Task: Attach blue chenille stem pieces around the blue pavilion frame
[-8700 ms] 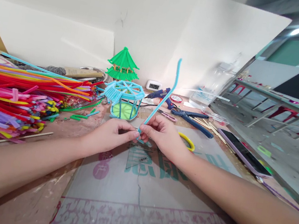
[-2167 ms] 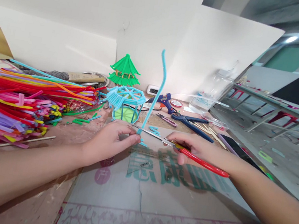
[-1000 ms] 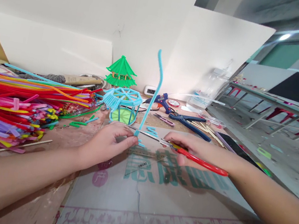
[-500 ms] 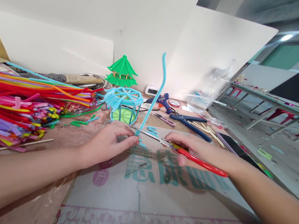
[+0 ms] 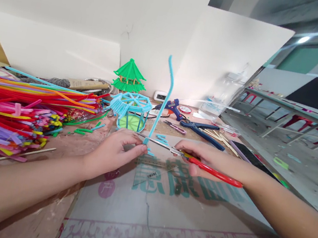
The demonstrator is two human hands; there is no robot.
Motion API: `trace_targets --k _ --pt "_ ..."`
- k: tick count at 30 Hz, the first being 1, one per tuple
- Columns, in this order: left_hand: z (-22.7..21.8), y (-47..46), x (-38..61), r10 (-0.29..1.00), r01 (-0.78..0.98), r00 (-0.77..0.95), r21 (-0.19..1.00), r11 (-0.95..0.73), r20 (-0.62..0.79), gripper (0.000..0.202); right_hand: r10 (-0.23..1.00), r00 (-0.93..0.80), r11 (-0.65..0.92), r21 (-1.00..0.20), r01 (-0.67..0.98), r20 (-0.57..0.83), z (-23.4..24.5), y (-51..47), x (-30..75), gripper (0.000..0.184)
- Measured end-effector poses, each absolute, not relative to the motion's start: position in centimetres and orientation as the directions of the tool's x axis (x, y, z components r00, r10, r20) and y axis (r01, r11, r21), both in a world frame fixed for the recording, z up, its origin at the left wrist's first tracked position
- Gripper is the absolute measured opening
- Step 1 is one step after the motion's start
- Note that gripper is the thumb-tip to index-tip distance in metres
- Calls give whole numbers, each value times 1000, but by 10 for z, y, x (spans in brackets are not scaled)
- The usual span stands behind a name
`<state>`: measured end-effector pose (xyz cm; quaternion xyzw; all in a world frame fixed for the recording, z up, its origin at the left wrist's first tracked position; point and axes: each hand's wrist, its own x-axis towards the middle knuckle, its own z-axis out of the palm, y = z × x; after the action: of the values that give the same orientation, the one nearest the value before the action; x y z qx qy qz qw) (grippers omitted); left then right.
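Note:
My left hand pinches the lower end of a long light-blue pipe cleaner that stands almost upright, its top bent. In my right hand are red-handled scissors, held by the handles, and their blades reach left to the pipe cleaner just above my left fingertips. Several short blue cut pieces lie on the clear mat beside the blades. Just behind my hands stands a blue pipe-cleaner pavilion model, and a green one is farther back.
A large heap of coloured pipe cleaners fills the left side. Behind the hands lie a blue glue gun, blue-handled pliers, wooden sticks, a small clock and a phone. White boards stand along the back.
Much earlier both hands held the pipe cleaner; now the right hand holds scissors at it. Over the last second the hands barely move and the pipe cleaner's top sways slightly.

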<state>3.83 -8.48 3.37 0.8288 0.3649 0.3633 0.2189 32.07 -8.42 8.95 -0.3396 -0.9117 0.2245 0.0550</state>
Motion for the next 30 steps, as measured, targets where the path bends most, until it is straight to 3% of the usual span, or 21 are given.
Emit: trace_targets --k 12,16,19,30 --pt "36 -86 39 759 451 482 619 -643 437 30 694 -716 617 -447 647 -79 91 -85 315 26" --pt "35 -86 38 756 451 476 613 -648 449 30 716 -683 526 -533 663 -143 93 -89 311 19" --pt "34 -86 38 757 446 470 617 -648 454 29 711 -681 485 -582 653 -172 94 -90 311 20" --pt "34 -86 40 763 447 491 630 -636 421 37 718 -681 502 -570 650 -145 90 -87 317 22"
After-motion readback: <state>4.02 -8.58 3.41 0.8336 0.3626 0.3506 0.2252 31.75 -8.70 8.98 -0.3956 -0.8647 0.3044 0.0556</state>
